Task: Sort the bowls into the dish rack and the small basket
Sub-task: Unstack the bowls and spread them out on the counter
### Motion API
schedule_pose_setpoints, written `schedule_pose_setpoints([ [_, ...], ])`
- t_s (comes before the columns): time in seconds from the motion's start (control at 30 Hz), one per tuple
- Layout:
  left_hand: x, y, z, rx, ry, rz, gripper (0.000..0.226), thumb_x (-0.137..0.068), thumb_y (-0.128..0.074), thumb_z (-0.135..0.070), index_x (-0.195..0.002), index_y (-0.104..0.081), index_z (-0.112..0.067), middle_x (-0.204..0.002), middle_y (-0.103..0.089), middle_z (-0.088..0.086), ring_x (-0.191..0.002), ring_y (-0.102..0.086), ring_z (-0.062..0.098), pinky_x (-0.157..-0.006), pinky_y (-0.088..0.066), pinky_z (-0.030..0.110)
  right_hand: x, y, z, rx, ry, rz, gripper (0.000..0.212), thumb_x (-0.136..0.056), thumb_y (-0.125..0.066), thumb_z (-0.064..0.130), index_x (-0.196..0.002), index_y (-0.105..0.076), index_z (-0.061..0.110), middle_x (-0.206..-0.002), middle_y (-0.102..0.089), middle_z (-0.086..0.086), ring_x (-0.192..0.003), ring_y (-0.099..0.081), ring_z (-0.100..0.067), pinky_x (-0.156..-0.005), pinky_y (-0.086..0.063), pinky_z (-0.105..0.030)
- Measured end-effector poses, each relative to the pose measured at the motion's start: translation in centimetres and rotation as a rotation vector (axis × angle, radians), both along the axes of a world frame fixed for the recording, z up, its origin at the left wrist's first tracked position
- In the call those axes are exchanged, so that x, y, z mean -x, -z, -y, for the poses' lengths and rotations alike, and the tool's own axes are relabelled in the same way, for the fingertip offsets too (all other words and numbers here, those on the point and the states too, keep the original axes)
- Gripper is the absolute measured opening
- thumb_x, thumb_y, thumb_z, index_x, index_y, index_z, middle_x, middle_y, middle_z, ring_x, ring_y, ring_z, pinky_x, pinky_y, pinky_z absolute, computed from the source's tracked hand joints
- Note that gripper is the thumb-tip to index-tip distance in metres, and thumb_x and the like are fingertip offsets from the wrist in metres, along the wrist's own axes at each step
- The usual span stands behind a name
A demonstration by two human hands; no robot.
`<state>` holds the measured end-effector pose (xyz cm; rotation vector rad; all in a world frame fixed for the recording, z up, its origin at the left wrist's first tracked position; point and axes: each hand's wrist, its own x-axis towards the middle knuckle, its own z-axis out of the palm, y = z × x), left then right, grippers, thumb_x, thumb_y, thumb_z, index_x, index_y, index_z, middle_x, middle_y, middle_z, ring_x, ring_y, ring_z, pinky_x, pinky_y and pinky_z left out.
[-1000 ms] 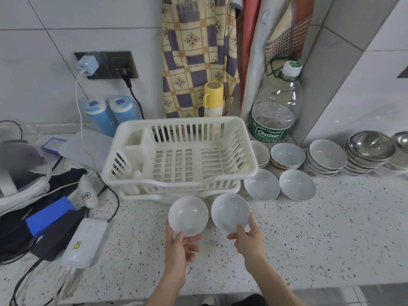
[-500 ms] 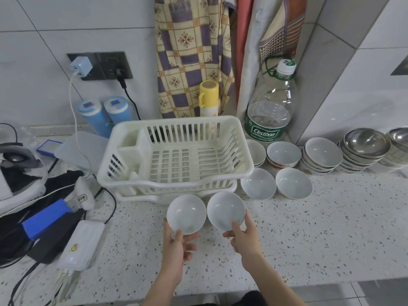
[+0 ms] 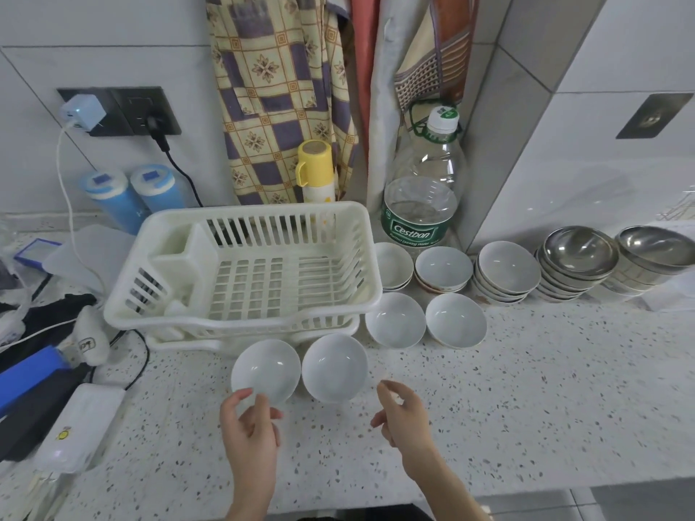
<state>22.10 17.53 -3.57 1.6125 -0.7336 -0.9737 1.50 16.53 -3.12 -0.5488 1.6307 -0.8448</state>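
- Two smooth, round white bowls sit side by side on the counter (image 3: 526,408) just in front of the dish rack (image 3: 248,272): the left bowl (image 3: 266,366) and the right bowl (image 3: 334,366), rims nearly touching.
- The left hand (image 3: 250,426) hovers at the near rim of the left bowl, fingers loosely curved; whether a fingertip touches the rim cannot be told. It grips nothing.
- The right hand (image 3: 402,415) is clear of the right bowl, fingers relaxed and slightly bent, holding nothing. The two hands are apart.
- The dish rack is cream plastic, rectangular, with slatted walls and a gridded floor, a solid compartment at its left end, and a drip tray under it. No bowl lies in it.
- To the right of the rack stand two more single white bowls (image 3: 425,321) and, behind them against the wall, low stacks of glazed white bowls (image 3: 504,272).
- Farther right are stacks of shiny metal bowls (image 3: 579,253), dished and reflective.
- A clear plastic water bottle (image 3: 421,204) with a green label stands in the corner; a yellow-capped flask (image 3: 316,171) is behind the rack.
- The counter is pale speckled stone, matte and flat. The walls are large light-grey tiles with a dark socket plate (image 3: 124,110); patterned cloths (image 3: 278,88) hang above.
- At the left lie cables, a white power bank (image 3: 79,426) and two blue-topped tubs (image 3: 128,193).
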Motion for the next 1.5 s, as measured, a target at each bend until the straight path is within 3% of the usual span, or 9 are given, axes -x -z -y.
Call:
schedule_pose_setpoints([
  [0.3, 9.2, -2.7, 2.8, 0.081, 0.21, -0.009, 0.02, -0.096, -0.056, -0.024, -0.083, -0.065, -0.035, -0.07, -0.067, 0.007, -0.04, -0.046, 0.011, -0.039, -0.039, 0.02, 7.4, -2.8, 1.8, 0.107, -0.064, 0.019, 0.015, -0.095, -0.059, 0.028, -0.102, -0.068, 0.019, -0.055, -0.065, -0.007, -0.038, -0.033, -0.013, -0.04, -0.031, -0.022],
  [0.63, 18.0, -2.9, 8.7, -0.113, 0.362, -0.118, 0.019, -0.096, -0.06, -0.02, -0.081, -0.07, -0.026, -0.079, -0.071, 0.002, -0.046, -0.054, 0.012, -0.039, -0.041, 0.025, 17.4, -6.1, 7.5, 0.244, 0.109, -0.081, 0.013, -0.094, -0.059, 0.021, -0.094, -0.072, 0.019, -0.06, -0.067, -0.004, -0.04, -0.039, -0.006, -0.041, -0.034, -0.018],
  [0.87, 22.2, -3.7, 14.8, -0.257, 0.234, -0.325, 0.016, -0.099, -0.056, -0.029, -0.093, -0.065, -0.017, -0.087, -0.076, 0.003, -0.04, -0.048, 0.007, -0.038, -0.035, 0.019, 19.6, -5.4, 12.3, 0.138, 0.045, -0.124, 0.021, -0.091, -0.062, 0.035, -0.088, -0.071, 0.016, -0.066, -0.072, -0.001, -0.046, -0.038, -0.012, -0.046, -0.034, -0.021],
  [1.0, 22.9, -3.2, 17.7, -0.308, 0.115, -0.383, 0.022, -0.099, -0.057, -0.03, -0.118, -0.049, -0.024, -0.088, -0.078, 0.006, -0.036, -0.047, 0.006, -0.035, -0.029, 0.017, 18.7, -3.7, 14.4, 0.035, -0.004, -0.173, 0.026, -0.093, -0.058, 0.038, -0.084, -0.069, 0.016, -0.065, -0.073, 0.001, -0.054, -0.044, -0.013, -0.055, -0.036, -0.027],
  [1.1, 22.9, -2.8, 19.2, -0.378, 0.08, -0.487, 0.017, -0.101, -0.054, -0.028, -0.106, -0.058, -0.012, -0.096, -0.075, 0.018, -0.036, -0.042, 0.007, -0.032, -0.025, 0.015, 18.3, -3.0, 15.8, -0.024, -0.01, -0.216, 0.028, -0.094, -0.053, 0.036, -0.083, -0.067, 0.015, -0.063, -0.072, 0.002, -0.057, -0.047, -0.015, -0.058, -0.037, -0.03],
  [1.17, 22.7, -2.6, 20.0, -0.391, 0.067, -0.563, 0.01, -0.102, -0.052, -0.025, -0.095, -0.053, -0.017, -0.099, -0.073, 0.022, -0.035, -0.043, 0.007, -0.029, -0.025, 0.014, 18.0, -2.9, 16.7, -0.058, -0.02, -0.21, 0.029, -0.095, -0.049, 0.034, -0.083, -0.064, 0.012, -0.066, -0.072, 0.0, -0.056, -0.045, -0.016, -0.055, -0.036, -0.028],
  [1.23, 22.7, -2.5, 20.6, -0.375, 0.041, -0.615, 0.005, -0.103, -0.05, -0.02, -0.099, -0.048, -0.021, -0.099, -0.071, 0.026, -0.031, -0.044, 0.006, -0.027, -0.024, 0.014, 17.7, -2.8, 17.5, -0.085, -0.024, -0.206, 0.029, -0.095, -0.046, 0.03, -0.082, -0.061, 0.008, -0.071, -0.072, -0.005, -0.05, -0.042, -0.015, -0.047, -0.035, -0.026],
  [1.37, 22.8, -2.0, 21.1, -0.393, 0.04, -0.539, 0.025, -0.104, -0.047, -0.015, -0.126, -0.04, -0.025, -0.096, -0.07, 0.028, -0.03, -0.041, 0.008, -0.029, -0.019, 0.012, 16.8, -2.6, 18.5, -0.098, -0.009, -0.232, 0.032, -0.096, -0.043, 0.021, -0.083, -0.062, -0.002, -0.065, -0.07, -0.01, -0.034, -0.041, -0.01, -0.035, -0.032, -0.02],
  [1.5, 22.9, -1.6, 21.5, -0.393, 0.03, -0.449, 0.032, -0.104, -0.045, -0.012, -0.134, -0.039, -0.02, -0.093, -0.071, 0.029, -0.028, -0.039, 0.009, -0.029, -0.017, 0.012, 16.1, -2.1, 19.0, -0.106, 0.012, -0.271, 0.039, -0.095, -0.042, 0.019, -0.081, -0.067, -0.007, -0.051, -0.067, -0.005, -0.028, -0.04, -0.007, -0.04, -0.035, -0.021],
])
